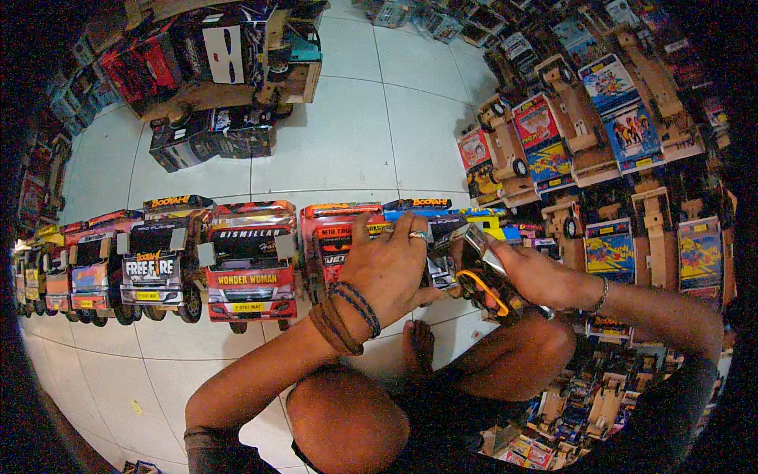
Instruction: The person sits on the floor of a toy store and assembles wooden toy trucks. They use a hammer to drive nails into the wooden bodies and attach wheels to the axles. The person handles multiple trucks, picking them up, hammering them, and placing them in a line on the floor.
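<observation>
Your hands meet on a small toy truck w/ a dark cab and orange trim, held above your lap, just in front of the row's right end. Your right hand grips it from the right side, fingers wrapped round the body; exact fingertip position is hidden behind the toy. Your left hand lies over its left part, fingers spread and curled down, a ring on one, dark and brown bracelets at the wrist. Whether the left fingers really clamp the toy or just rest on it, can't tell.

Just behind the left hand: a red-orange cardboard toy truck, approx. touching your knuckles. Left of that, a red-and-white toy truck w/ yellow plate, then a black-fronted toy truck, more beyond, all lined up on the white tiled floor. Right side: stacks of unfinished brown cardboard truck frames w/ colourful printed panels. Top left, dark boxy toy trucks stand apart. Your bare foot rests between your knees.
</observation>
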Demonstrator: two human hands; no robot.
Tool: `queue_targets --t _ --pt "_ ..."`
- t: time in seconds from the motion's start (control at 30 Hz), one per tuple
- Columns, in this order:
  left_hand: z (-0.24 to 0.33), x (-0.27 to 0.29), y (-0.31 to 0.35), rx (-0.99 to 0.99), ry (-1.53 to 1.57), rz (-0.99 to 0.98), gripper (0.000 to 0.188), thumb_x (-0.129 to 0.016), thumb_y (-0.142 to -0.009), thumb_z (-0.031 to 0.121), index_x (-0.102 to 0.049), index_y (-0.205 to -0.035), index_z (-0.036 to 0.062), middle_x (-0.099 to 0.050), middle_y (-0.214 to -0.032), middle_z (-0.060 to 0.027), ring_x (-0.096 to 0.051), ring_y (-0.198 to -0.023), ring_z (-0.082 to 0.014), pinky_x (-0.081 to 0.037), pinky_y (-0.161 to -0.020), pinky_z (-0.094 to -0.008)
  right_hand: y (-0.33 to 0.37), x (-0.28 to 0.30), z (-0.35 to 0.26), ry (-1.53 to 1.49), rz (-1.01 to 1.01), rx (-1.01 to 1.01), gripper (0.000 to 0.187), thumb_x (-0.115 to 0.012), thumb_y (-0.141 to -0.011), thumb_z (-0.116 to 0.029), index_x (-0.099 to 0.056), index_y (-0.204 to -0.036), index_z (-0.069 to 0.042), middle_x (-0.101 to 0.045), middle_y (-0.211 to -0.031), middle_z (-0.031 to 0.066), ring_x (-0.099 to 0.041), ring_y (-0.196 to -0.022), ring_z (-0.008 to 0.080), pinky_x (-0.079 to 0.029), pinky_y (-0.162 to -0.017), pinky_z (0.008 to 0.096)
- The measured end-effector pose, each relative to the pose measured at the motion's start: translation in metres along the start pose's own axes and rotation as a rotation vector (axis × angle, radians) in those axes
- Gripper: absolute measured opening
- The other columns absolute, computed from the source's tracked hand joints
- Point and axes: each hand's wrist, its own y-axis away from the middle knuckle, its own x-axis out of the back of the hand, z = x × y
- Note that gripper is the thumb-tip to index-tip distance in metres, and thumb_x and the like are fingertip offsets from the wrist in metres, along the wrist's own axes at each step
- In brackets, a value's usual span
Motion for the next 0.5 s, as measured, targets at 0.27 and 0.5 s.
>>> queue_targets --t 0.27,0.5 --pt "0.0 -0.003 0.001 -0.038 -0.017 0.103 0.083 -0.08 -0.073 0.048 -0.048 -0.129 -0.0044 -0.058 -0.122 -0.0196 -0.065 -0.106 -0.0331 -0.03 -0.108 -0.0589 -0.015 -0.023 0.015 -0.218 0.075 -0.049 0.04 -0.031 -0.104 -0.027 -0.041 -0.135 -0.004 -0.07 -0.078 0.0124 -0.07 -0.075 0.0285 -0.055 -0.071 0.0433" --pt "0.003 -0.006 0.004 0.033 0.024 0.009 0.091 -0.082 -0.071 0.049 -0.044 -0.134 -0.0049 -0.055 -0.132 -0.0231 -0.053 -0.124 -0.0392 -0.031 -0.111 -0.0553 -0.018 -0.049 0.027 -0.127 0.246 0.065 0.037 -0.044 -0.099 -0.012 -0.039 -0.135 -0.003 -0.067 -0.08 0.014 -0.068 -0.067 0.0274 -0.054 -0.062 0.0446"
